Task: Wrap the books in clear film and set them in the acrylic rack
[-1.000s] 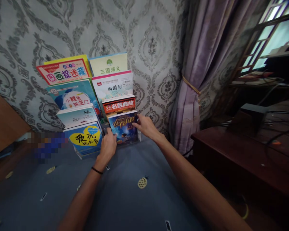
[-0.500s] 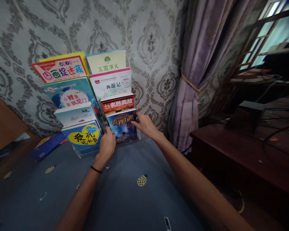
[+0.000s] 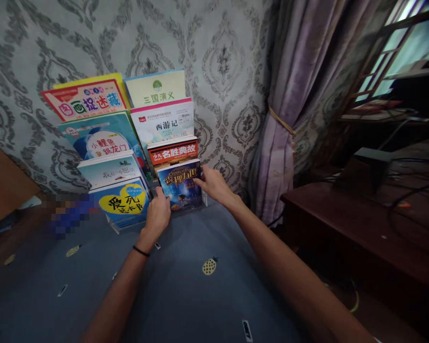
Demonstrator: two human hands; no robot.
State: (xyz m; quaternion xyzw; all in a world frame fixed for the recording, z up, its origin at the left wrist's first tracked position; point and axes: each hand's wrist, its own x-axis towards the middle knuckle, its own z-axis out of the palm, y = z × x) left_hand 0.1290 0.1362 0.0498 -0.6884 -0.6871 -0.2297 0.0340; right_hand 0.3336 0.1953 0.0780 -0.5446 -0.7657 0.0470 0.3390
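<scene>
Two columns of upright books stand in stepped tiers against the wall. At the front of the right column is a dark blue book [image 3: 181, 186] with gold lettering. My left hand [image 3: 158, 207] is closed at its left edge, its fingertips partly hidden. Around the right edge, my right hand [image 3: 214, 183] has its thumb on the cover and its fingers behind. Behind it rise a red-topped book [image 3: 175, 152], a white book [image 3: 166, 124] and a cream book [image 3: 157, 89]. The left column's front book [image 3: 125, 202] is blue with a yellow heart.
A blue-grey cloth [image 3: 186, 295] with pineapple prints lies under the books. Beyond it is patterned wallpaper [image 3: 223, 62]. A tied purple curtain [image 3: 289, 95] hangs to the right, beside a dark red table [image 3: 343, 214] with cables. A brown panel [image 3: 7, 181] slants at the left edge.
The view has shifted slightly, moving the books a little up and left in the picture. Both hands keep their hold at the sides of the dark blue book.
</scene>
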